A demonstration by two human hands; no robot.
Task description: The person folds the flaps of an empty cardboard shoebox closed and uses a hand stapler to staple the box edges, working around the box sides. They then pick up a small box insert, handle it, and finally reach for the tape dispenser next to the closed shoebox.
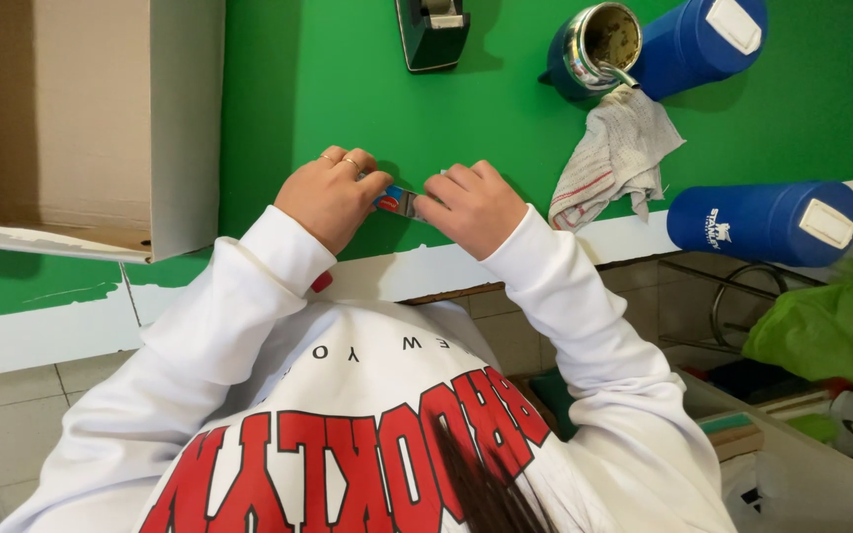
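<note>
Your left hand and right hand pinched a small red-and-blue object between their fingertips, just above the green table. You seemed to be working it open; steady grips were needed. Beyond lay a cloth, a tape dispenser and blue flasks.

The table has a green top and a white edge; at the upper left lies a cardboard box; at the top middle a black tape dispenser; at the upper right a metal cup, two blue bottles on their sides and a white cloth.
</note>
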